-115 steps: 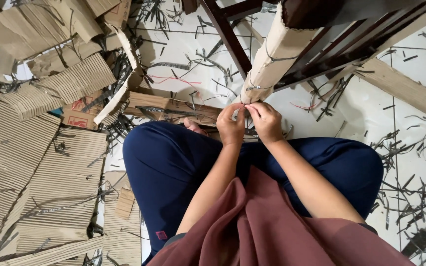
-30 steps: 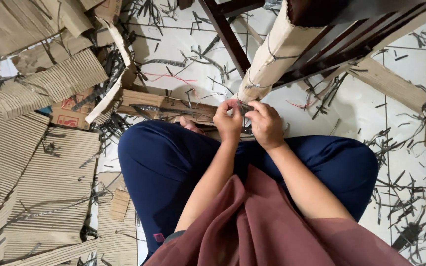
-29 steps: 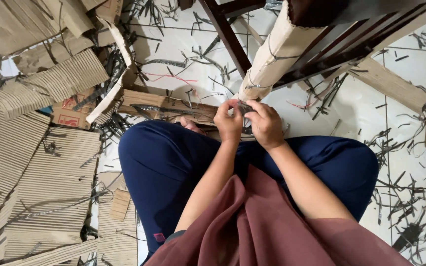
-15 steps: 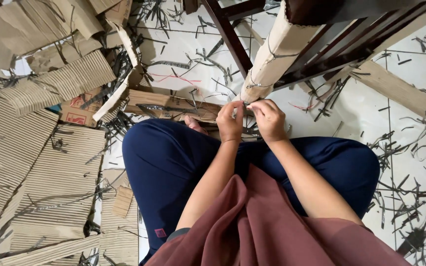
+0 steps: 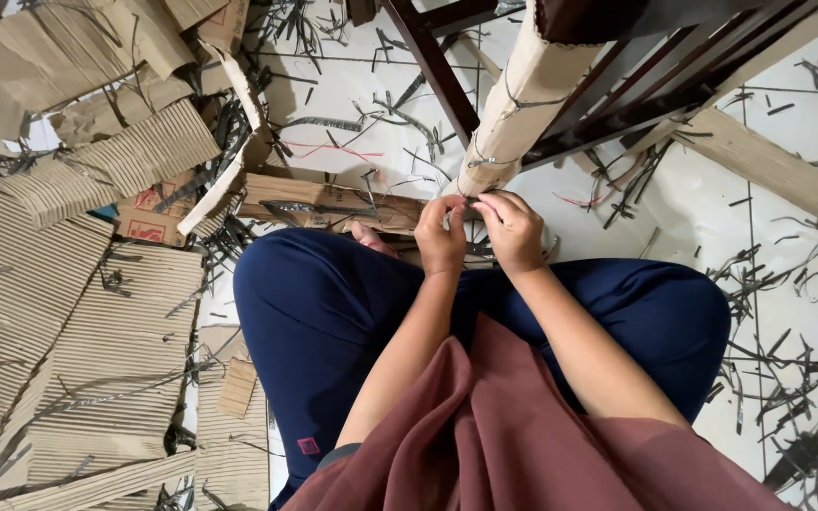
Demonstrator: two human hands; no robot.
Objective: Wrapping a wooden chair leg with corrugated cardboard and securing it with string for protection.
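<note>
I sit cross-legged on a white tiled floor. A dark wooden chair (image 5: 617,66) lies tipped in front of me, one leg wrapped in corrugated cardboard (image 5: 513,104) bound with thin cord. My left hand (image 5: 440,237) and my right hand (image 5: 513,227) meet at the lower end of that wrapped leg. The fingertips of both hands pinch the cord or wrap edge there, almost touching each other. What exactly sits between the fingers is too small to tell.
Sheets of corrugated cardboard (image 5: 59,312) pile up at the left. A flat cardboard piece (image 5: 324,199) lies just beyond my left knee. Cardboard strips (image 5: 759,161) lie at the right. Dark cut scraps (image 5: 769,378) litter the floor.
The hands stay at the end of the wrapped leg, with only small finger movements. The view has shifted slightly.
</note>
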